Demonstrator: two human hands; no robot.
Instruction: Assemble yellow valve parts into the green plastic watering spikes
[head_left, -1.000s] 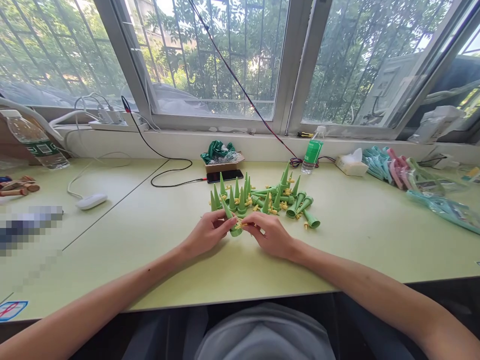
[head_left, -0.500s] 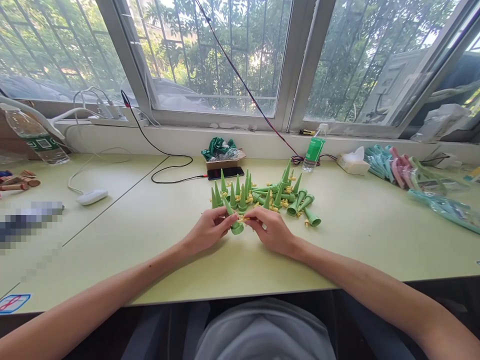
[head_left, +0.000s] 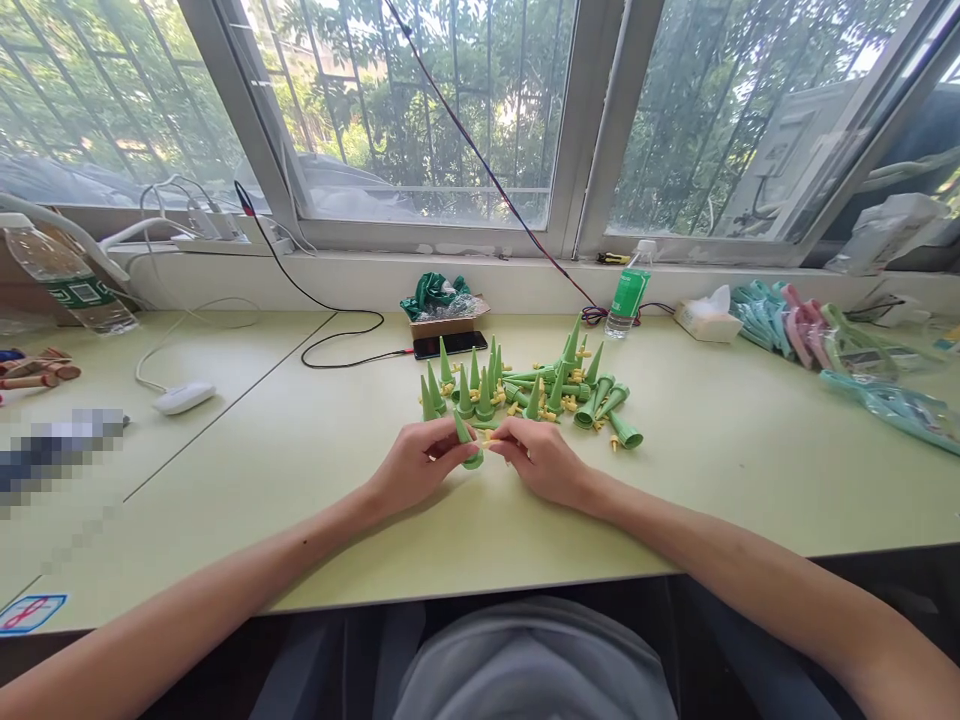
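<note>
My left hand (head_left: 415, 460) is closed around a green plastic watering spike (head_left: 463, 432), a hollow cone whose tip points up and away to the left. Its ribbed collar shows below my thumb. Facing it, my right hand (head_left: 544, 462) pinches a small yellow valve (head_left: 487, 440) between thumb and fingertips, close against the side of the spike. Whether the valve sits in the spike is hard to make out. Just beyond both hands is a group of green spikes (head_left: 484, 400), several upright and others lying down, with yellow valves among them.
A black phone (head_left: 450, 345) on a cable lies before a small cardboard box (head_left: 448, 325). Further right are a green-labelled bottle (head_left: 628, 292), a tissue box (head_left: 708, 320) and bagged hangers (head_left: 806, 325). A white mouse-like device (head_left: 184, 398) lies to the left.
The spike in my left hand has turned slightly and sits lower between the fingers. My right hand keeps its pinch on the yellow valve. The view has shifted a little.
</note>
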